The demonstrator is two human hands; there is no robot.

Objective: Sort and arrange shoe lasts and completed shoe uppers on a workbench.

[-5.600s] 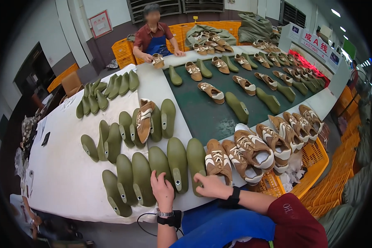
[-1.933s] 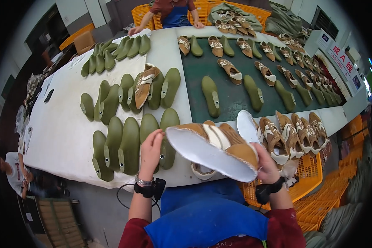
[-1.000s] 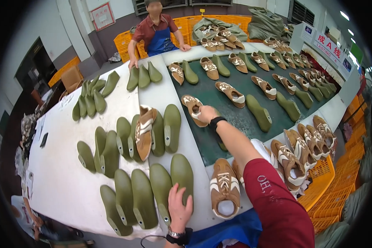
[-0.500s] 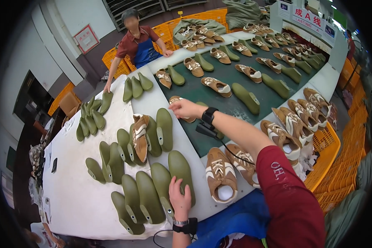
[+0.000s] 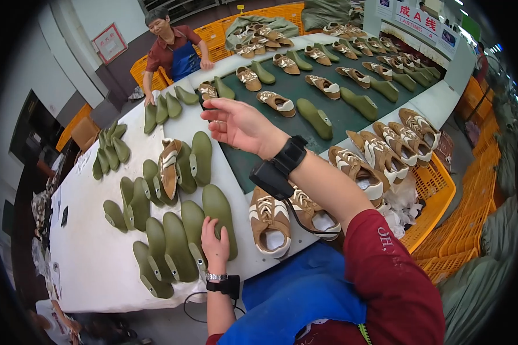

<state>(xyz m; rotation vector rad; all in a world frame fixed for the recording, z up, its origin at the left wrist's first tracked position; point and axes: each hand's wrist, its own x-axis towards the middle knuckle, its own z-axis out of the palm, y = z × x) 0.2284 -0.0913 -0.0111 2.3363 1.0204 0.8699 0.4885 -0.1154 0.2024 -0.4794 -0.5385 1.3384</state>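
My left hand rests against a tall olive-green shoe last near the table's front, fingers bent and apart. More green lasts stand in rows to its left. My right hand hangs in the air over the left edge of the dark green conveyor, fingers stretched out and holding nothing. What lies under it is hidden. A brown and white shoe upper lies on lasts left of my right hand. Below my right forearm, brown shoes with white stripes stand on the white ledge.
Across the table a co-worker touches a green last. The conveyor carries rows of shoe uppers and lasts. Several shoes line its right ledge, beside an orange crate. A white-covered table extends left.
The view has shifted. My right hand has risen towards me and its fingers have straightened. The co-worker has moved a last rightward, beside three others. My left hand stays by the same last.
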